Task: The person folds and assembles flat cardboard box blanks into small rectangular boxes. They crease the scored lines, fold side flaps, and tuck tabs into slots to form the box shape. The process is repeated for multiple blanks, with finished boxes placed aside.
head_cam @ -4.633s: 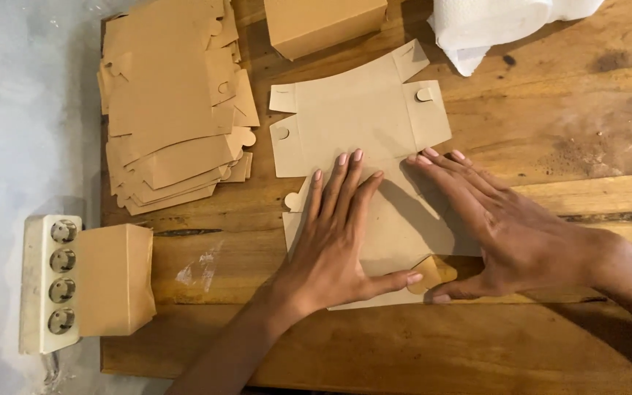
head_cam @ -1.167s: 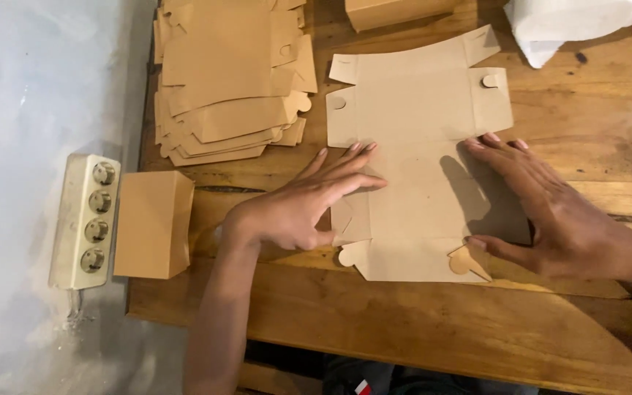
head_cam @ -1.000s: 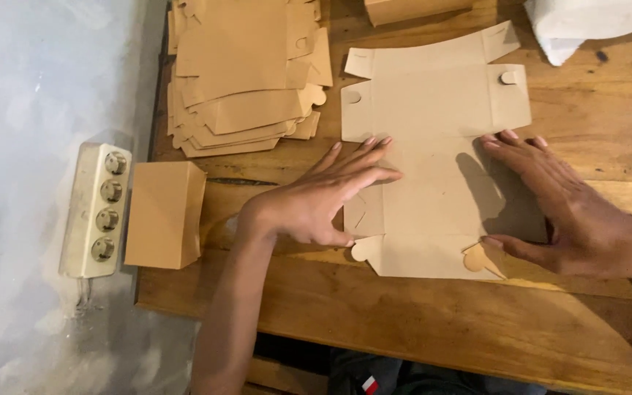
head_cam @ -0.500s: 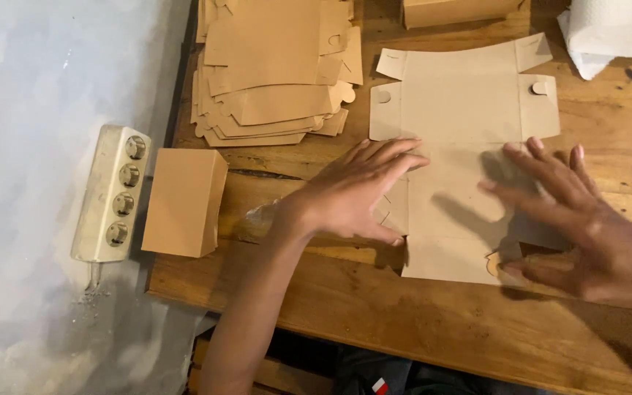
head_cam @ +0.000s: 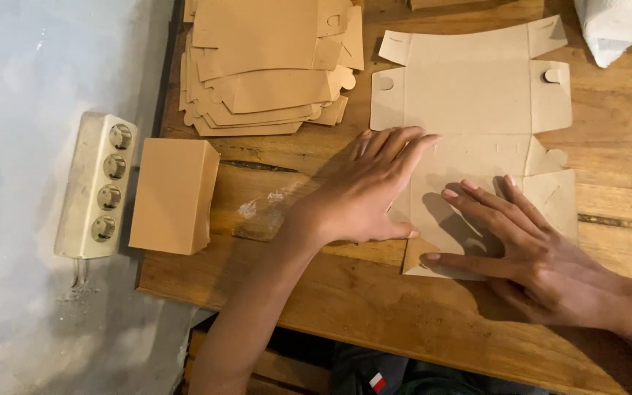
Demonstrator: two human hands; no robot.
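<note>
**Pressing a flat box blank**

We are pressing our left hand and right hand, fingers spread flat, onto the cardboard blank lying on the wooden table, just right of the stack of blanks.

The right hand has slid left onto the flat cardboard blank's lower panel, beside the left hand.

Free lane: bare wooden table between cardboard stack and folded box, centre-left.
Lower edge: open wood along frame bottom.
Right side: bare planks beside flat carton blank.
Obstacles: power strip at left; white cloth upper right.
</note>
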